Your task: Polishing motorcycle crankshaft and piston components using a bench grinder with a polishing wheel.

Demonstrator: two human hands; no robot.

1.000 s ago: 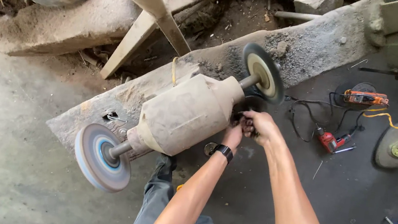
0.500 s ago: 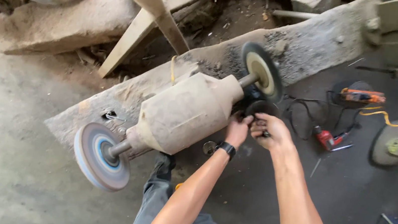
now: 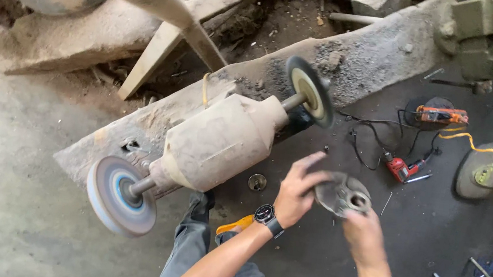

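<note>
Head view: hands (image 3: 325, 211) hold metal disc (image 3: 343, 194); bench grinder (image 3: 221, 138) beside.

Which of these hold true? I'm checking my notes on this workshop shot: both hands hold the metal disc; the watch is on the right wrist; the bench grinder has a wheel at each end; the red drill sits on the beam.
1. Both hands, left hand and right hand, hold the metal disc: true.
2. Watch on right wrist: false, left wrist.
3. Bench grinder has a wheel at each end: true.
4. Red drill on the beam: false, it lies on the floor.
</note>
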